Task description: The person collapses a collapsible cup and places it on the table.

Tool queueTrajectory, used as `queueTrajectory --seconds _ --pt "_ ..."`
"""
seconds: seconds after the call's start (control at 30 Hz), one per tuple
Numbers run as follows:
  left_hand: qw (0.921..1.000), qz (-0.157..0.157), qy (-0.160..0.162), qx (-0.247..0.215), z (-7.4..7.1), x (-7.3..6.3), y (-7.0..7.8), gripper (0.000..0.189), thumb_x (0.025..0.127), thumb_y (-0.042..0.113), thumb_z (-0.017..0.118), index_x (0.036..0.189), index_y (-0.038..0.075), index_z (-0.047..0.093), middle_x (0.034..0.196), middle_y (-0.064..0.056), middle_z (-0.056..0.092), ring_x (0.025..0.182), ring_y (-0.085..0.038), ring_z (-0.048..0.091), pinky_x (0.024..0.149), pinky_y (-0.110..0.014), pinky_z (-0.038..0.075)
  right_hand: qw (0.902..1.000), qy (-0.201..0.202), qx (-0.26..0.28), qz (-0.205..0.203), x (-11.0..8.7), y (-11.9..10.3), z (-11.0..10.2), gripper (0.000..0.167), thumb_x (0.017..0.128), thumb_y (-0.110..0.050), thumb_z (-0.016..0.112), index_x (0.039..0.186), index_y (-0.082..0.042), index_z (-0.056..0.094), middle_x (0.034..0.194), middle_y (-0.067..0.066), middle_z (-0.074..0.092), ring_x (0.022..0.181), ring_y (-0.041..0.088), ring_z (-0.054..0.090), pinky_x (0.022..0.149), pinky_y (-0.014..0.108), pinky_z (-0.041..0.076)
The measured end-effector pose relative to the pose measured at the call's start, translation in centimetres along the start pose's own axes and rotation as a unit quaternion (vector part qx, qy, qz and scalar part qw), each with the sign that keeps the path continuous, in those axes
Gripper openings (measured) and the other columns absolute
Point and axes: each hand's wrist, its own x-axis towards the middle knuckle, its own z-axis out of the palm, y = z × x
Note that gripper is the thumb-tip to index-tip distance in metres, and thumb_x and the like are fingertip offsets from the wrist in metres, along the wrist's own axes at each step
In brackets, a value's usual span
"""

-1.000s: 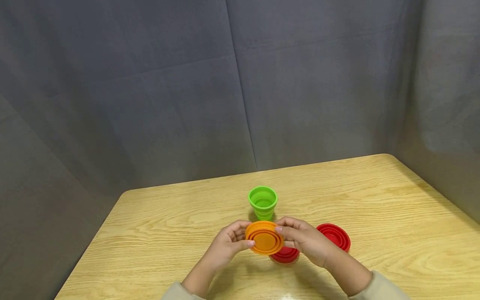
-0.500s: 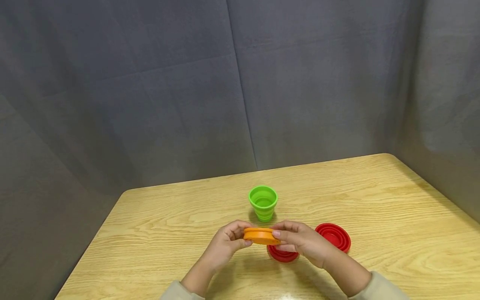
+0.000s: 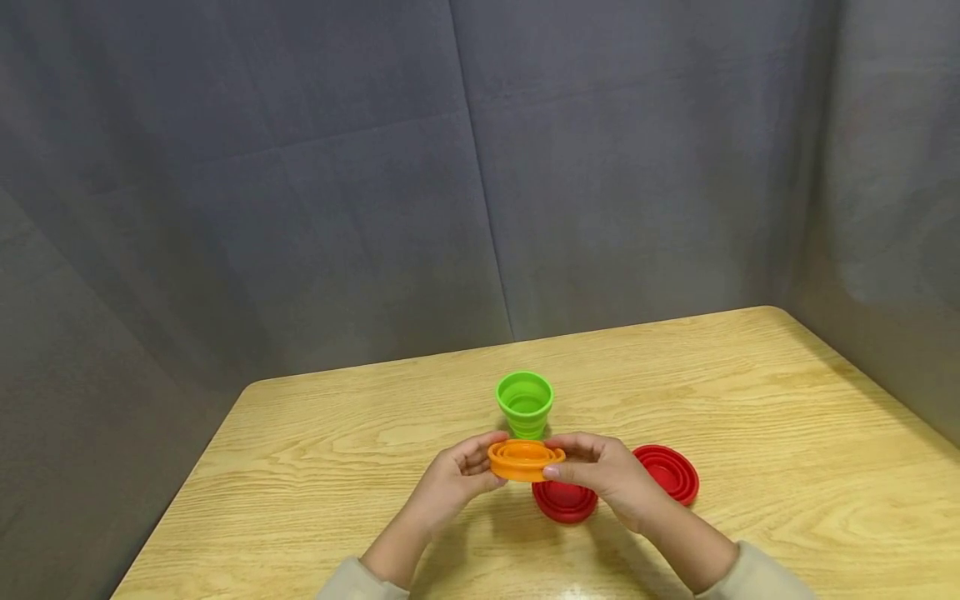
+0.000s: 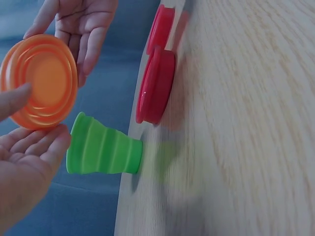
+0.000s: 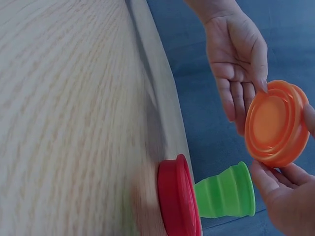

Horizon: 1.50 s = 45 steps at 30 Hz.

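Head view: green cup [image 3: 525,396] beyond, red cups [image 3: 665,477] near right hand [image 3: 615,477]; it and left hand [image 3: 452,483] pinch orange cup [image 3: 519,472], since retilted.

Smooth, rubbery-looking orange cup [image 3: 525,463]

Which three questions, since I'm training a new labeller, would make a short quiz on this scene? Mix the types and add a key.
1. True or false: the left hand and the right hand both hold the orange cup above the table.
2. How many red cups lie on the table?
3. Which cup stands tall, with its open mouth upward?
A) the orange cup
B) the green cup
C) a red cup

Key:
1. True; the wrist views show fingers of both hands on it, off the tabletop.
2. Two.
3. B.
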Motion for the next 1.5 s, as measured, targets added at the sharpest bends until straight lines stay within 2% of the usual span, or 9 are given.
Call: queueTrajectory --seconds 0.2,0.37,0.53,0.67,0.83,0.97,1.1,1.3,1.5 --pt "0.999 0.0 -0.029 -0.034 -0.1 0.0 0.2 0.064 0.073 -0.005 0.062 0.128 -0.008 0.031 0.128 -0.021 0.038 0.114 -0.026 0.04 0.095 -0.033 0.03 0.9993 0.014 0.02 -0.027 0.0 0.2 0.4 0.056 0.071 -0.007 0.069 0.116 0.013 0.043 0.112 0.02 0.052 0.097 0.021 0.054 0.079 0.029 0.045" --pt "0.9999 -0.001 -0.013 0.002 0.3 0.1 0.4 0.074 0.072 0.009 0.069 0.131 -0.004 0.028 0.132 -0.016 0.035 0.116 -0.025 0.038 0.097 -0.036 0.027 0.9983 0.039 0.002 -0.042 0.1 0.5 1.1 0.057 0.069 -0.005 0.071 0.117 0.01 0.044 0.115 0.021 0.049 0.104 0.026 0.049 0.083 0.027 0.042" --pt "0.9989 -0.008 0.011 0.045 0.9 0.0 0.7 0.078 0.071 0.013 0.071 0.133 -0.001 0.026 0.133 -0.013 0.034 0.119 -0.026 0.033 0.098 -0.042 0.024 0.9973 0.054 -0.019 -0.046 0.2 0.8 1.4 0.056 0.068 -0.005 0.071 0.116 0.008 0.045 0.115 0.02 0.049 0.107 0.028 0.047 0.086 0.025 0.04" --pt "0.9976 -0.016 0.018 0.064 1.1 0.0 0.7 0.081 0.069 0.013 0.072 0.133 0.0 0.025 0.133 -0.013 0.033 0.121 -0.027 0.03 0.098 -0.045 0.022 0.9974 0.044 -0.028 -0.051 0.3 0.9 1.5 0.056 0.068 -0.006 0.071 0.116 0.007 0.045 0.117 0.021 0.048 0.109 0.029 0.045 0.087 0.026 0.039" --pt "0.9952 -0.024 0.029 0.09 0.9 0.1 0.5 0.081 0.066 0.018 0.075 0.131 0.002 0.03 0.127 -0.011 0.04 0.115 -0.024 0.038 0.095 -0.042 0.029 0.9968 0.023 -0.043 -0.063 0.4 0.9 1.4 0.055 0.07 -0.007 0.07 0.117 0.007 0.044 0.117 0.022 0.048 0.11 0.031 0.043 0.088 0.028 0.039" --pt "0.9961 -0.029 0.04 0.072 0.6 0.1 0.1 0.077 0.064 0.016 0.076 0.128 0.004 0.035 0.123 -0.007 0.044 0.11 -0.02 0.043 0.093 -0.037 0.033 0.9941 0.015 -0.079 -0.072 0.4 0.9 1.0 0.052 0.072 -0.01 0.068 0.117 0.006 0.045 0.115 0.021 0.05 0.109 0.032 0.044 0.089 0.035 0.038" --pt "0.997 -0.032 0.052 0.048 0.2 0.0 -0.1 0.076 0.064 0.012 0.076 0.128 0.004 0.036 0.121 -0.007 0.045 0.109 -0.02 0.044 0.093 -0.035 0.033 0.9896 0.03 -0.12 -0.073 0.6 0.9 0.4 0.049 0.074 -0.013 0.067 0.114 0.005 0.048 0.114 0.021 0.051 0.109 0.033 0.044 0.09 0.041 0.036" --pt "0.9957 -0.027 0.054 0.07 -0.3 -0.4 -0.3 0.078 0.064 0.008 0.075 0.13 0.002 0.033 0.125 -0.011 0.042 0.112 -0.023 0.041 0.094 -0.038 0.031 0.9852 0.059 -0.142 -0.077 1.3 0.8 -1.2 0.048 0.073 -0.009 0.067 0.114 0.006 0.047 0.115 0.022 0.049 0.11 0.035 0.043 0.092 0.036 0.035" --pt "0.9938 -0.036 0.054 0.09 -1.2 -0.5 -1.3 0.081 0.062 0.011 0.076 0.13 0.007 0.034 0.127 -0.007 0.042 0.116 -0.022 0.037 0.098 -0.041 0.024 0.982 0.074 -0.163 -0.063 2.4 0.6 -2.4 0.051 0.073 -0.009 0.067 0.118 0.005 0.045 0.118 0.021 0.047 0.112 0.032 0.042 0.094 0.037 0.033"
